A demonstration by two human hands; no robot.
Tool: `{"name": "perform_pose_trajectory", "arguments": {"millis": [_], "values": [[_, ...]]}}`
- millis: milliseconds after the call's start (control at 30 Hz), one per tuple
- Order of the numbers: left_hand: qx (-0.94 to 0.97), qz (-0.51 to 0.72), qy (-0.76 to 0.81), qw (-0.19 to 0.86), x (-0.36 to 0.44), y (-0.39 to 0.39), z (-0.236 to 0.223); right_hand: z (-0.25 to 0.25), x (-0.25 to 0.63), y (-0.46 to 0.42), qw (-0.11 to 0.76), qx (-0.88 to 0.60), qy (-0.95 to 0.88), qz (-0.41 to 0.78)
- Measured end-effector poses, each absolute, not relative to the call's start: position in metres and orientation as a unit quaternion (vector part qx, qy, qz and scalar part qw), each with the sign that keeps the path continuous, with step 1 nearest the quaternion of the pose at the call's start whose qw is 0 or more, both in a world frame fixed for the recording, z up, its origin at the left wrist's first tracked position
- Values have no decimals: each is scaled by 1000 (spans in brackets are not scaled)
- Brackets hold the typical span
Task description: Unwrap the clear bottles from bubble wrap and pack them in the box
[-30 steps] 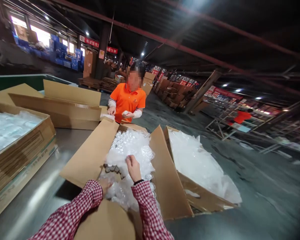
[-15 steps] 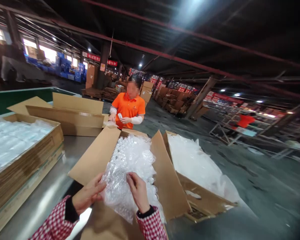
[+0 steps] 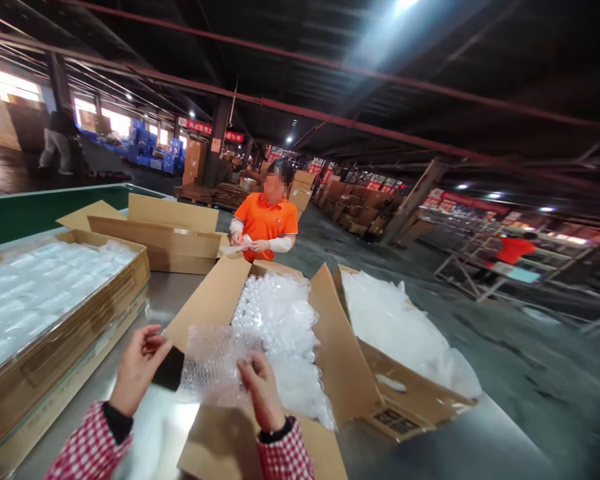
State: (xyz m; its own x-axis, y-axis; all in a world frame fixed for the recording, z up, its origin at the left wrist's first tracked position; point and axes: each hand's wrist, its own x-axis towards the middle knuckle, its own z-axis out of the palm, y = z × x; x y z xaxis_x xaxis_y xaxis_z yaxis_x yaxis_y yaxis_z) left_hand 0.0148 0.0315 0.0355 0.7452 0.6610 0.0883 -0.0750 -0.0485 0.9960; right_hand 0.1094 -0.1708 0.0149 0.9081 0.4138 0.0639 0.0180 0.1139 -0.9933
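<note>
A sheet of clear bubble wrap (image 3: 207,363) stretches over the left flap and near-left part of an open cardboard box (image 3: 353,350). My right hand (image 3: 263,387) pinches its right side. My left hand (image 3: 139,367) is just left of the sheet, apart from it, fingers loosely curled, thumb apart, nothing visible in it. Inside the box, clear rounded items (image 3: 253,297) stand in rows along the left side, their kind too small to make out. Crumpled clear plastic wrap (image 3: 290,313) covers much of the rest.
A carton of wrapped packs (image 3: 45,287) stands on the metal table (image 3: 175,293) at left. Behind it is another open carton (image 3: 155,243). To the right, a carton holds white plastic sheets (image 3: 395,320). A co-worker in orange (image 3: 265,217) handles something small across the table.
My left hand has moved left, away from the bubble wrap. The sheet has shifted left over the box flap with my right hand on it. The view has turned slightly left.
</note>
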Motion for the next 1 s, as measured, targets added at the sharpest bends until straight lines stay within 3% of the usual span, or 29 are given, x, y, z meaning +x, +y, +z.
{"name": "perform_pose_trajectory", "arguments": {"millis": [133, 367, 533, 733, 867, 1000], "values": [[783, 149, 135, 589, 15, 11, 44, 10, 85, -136, 693, -663, -248, 140], [835, 50, 47, 545, 10, 21, 32, -8, 94, -133, 697, -605, -243, 299], [912, -20, 3, 409, 9, 28, 25, -28, 157, -133, 603, -724, -219, 254], [834, -45, 121, 536, 14, 35, 21, -59, 270, -119, 443, -875, -170, 90], [832, -33, 159, 531, 15, 42, 26, -87, 298, -110, 338, -922, -181, 51], [851, 16, 155, 501, 21, 47, 32, -104, 293, -102, 288, -929, -233, 10]]}}
